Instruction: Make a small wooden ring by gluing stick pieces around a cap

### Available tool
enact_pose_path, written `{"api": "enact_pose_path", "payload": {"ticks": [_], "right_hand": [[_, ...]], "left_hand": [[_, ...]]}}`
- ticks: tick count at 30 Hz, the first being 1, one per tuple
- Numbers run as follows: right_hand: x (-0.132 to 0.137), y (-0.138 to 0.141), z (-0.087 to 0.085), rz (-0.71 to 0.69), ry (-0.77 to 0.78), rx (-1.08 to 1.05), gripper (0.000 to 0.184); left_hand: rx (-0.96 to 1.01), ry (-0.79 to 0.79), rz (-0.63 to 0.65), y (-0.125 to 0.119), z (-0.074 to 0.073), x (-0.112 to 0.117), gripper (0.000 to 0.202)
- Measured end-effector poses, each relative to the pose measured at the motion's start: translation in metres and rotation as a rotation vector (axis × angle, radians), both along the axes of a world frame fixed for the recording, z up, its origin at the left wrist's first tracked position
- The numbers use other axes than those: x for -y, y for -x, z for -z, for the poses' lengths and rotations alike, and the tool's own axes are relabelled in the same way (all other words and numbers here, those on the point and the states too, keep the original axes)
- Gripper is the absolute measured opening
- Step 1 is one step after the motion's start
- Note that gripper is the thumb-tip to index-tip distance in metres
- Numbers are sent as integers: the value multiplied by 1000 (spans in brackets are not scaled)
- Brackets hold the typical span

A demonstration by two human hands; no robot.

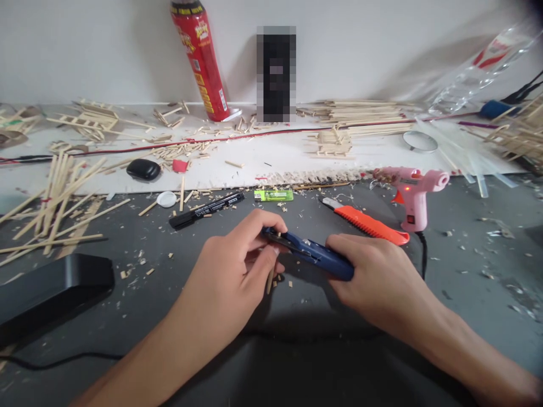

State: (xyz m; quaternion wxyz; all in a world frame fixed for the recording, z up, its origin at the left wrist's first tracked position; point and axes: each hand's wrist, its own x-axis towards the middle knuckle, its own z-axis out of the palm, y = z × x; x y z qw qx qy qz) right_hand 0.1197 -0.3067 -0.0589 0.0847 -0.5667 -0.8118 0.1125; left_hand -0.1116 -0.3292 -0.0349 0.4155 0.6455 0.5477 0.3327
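My right hand (pixel 373 277) is closed around a blue-handled cutter (pixel 322 254), whose dark metal end reaches left into my other hand. Thumb and fingers of my left hand (pixel 229 271) pinch a thin wooden stick (pixel 270 280) right at that metal end. The stick's lower part slants down below my fingers, and its middle is hidden. Whether the metal is a blade or a jaw I cannot make out. Just beyond my hands lie a green lighter (pixel 274 195), a black marker (pixel 206 210) and an orange utility knife (pixel 365 220).
A pink glue gun (pixel 413 189) with a lit light stands at right. Loose wooden sticks (pixel 55 209) pile up at left, near a black box (pixel 55 294). Behind are a red spray can (pixel 203 62), a plastic bottle (pixel 479 70) and a small stick frame (pixel 331 141). Wood scraps litter the table.
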Motion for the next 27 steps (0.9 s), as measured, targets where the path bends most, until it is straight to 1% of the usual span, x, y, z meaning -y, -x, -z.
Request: {"api": "enact_pose_path", "payload": {"ticks": [6, 10, 11, 14, 16, 19, 22, 24, 27], "right_hand": [[-2, 8, 0, 62, 4, 51, 16], [-1, 7, -4, 47, -125, 28, 8], [0, 6, -6, 32, -153, 19, 12], [2, 2, -8, -6, -199, 19, 31], [2, 0, -9, -16, -212, 46, 38], [2, -3, -9, -35, -222, 76, 45], [0, -5, -9, -49, -214, 66, 47], [0, -5, -8, -39, -194, 16, 46], [0, -3, -9, -17, -119, -110, 36]], "left_hand": [[-29, 14, -9, 2, -4, -5, 9], [-11, -27, -8, 5, -8, -7, 14], [-26, -42, -9, 6, -9, -6, 15], [-106, -60, 4, 5, -10, -5, 18], [-138, -44, 25, 5, -10, -4, 18], [-154, -23, 37, 7, -11, -6, 18], [-180, -37, 56, 11, -13, -6, 22], [-157, -61, 61, 12, -14, -5, 24], [-29, -126, 50, 9, -11, -1, 29]]}}
